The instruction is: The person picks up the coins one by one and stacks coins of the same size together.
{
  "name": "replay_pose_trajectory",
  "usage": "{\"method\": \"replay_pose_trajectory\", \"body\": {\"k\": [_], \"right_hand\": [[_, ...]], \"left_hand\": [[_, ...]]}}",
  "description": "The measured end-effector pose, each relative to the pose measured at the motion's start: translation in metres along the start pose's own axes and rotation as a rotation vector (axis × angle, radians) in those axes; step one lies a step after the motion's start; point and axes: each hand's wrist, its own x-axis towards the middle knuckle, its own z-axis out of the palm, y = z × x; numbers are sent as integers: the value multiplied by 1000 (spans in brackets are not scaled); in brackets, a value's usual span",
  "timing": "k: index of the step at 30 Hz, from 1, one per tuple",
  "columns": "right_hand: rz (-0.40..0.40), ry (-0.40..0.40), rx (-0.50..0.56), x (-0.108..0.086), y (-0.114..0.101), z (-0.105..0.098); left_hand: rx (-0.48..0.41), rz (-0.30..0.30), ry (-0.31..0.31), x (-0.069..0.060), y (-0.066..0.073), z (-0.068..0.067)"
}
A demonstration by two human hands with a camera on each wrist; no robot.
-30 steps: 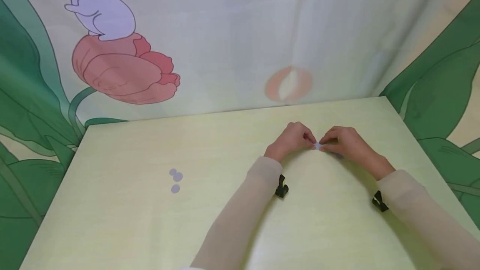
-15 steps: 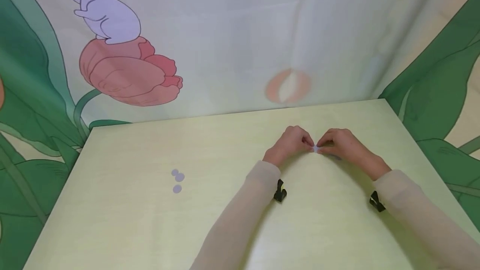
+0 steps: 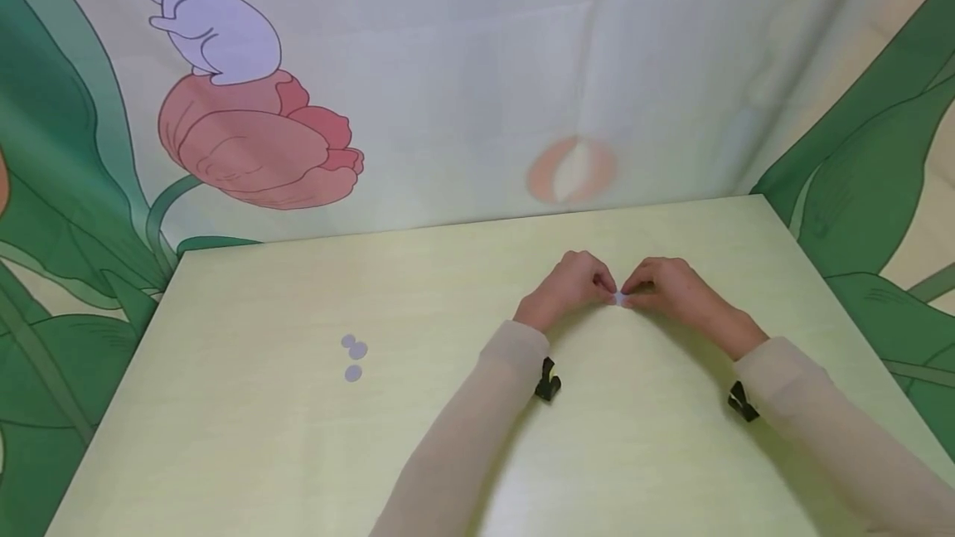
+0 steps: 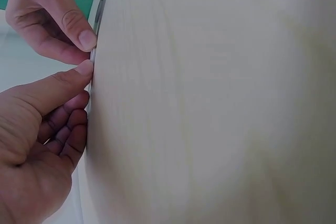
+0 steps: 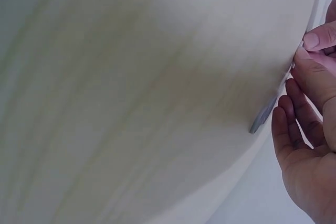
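Observation:
A small pale lilac piece [image 3: 620, 298] lies between the fingertips of both hands, over the right part of the table. My left hand [image 3: 570, 287] pinches its left side between thumb and finger. On the other side my right hand [image 3: 682, 295] pinches it the same way. In the left wrist view, thumb and fingers of the left hand [image 4: 47, 124] meet close to those of the right hand [image 4: 50, 17]. The right wrist view has a flat grey piece [image 5: 264, 115] on the surface beside the right hand's [image 5: 310, 124] curled fingers.
Several pale lilac discs lie on the left part of the table [image 3: 224, 437], two of them touching [image 3: 358, 350] and one [image 3: 353, 373] nearer the front. A printed curtain [image 3: 448, 89] hangs behind the table's back edge. Black clips are at both sleeves.
Both hands, still pinching the small piece, have shifted slightly left and down in the head view. The flat piece beside the right hand is now hidden there. The camera view has tilted a little.

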Motion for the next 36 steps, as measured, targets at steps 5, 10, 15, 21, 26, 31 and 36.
{"method": "replay_pose_trajectory", "body": {"k": [5,10,15,21,26,31,36], "right_hand": [[-2,-8,4,0,-4,1],[3,-14,16,1,-6,3],[5,-18,24,3,-8,4],[-15,-18,33,4,-12,7],[-49,-18,33,7,-17,14],[-71,-41,35,14,-29,22],[-87,-63,44,19,-43,30]], "left_hand": [[21,19,-13,-3,-2,-1],[38,22,-11,-5,-4,-1],[68,34,0,-8,-4,-3],[108,41,-25,-12,-4,-7],[102,45,-55,-18,-9,-12],[91,49,-79,-30,-17,-20],[140,48,-95,-46,-23,-26]]}}
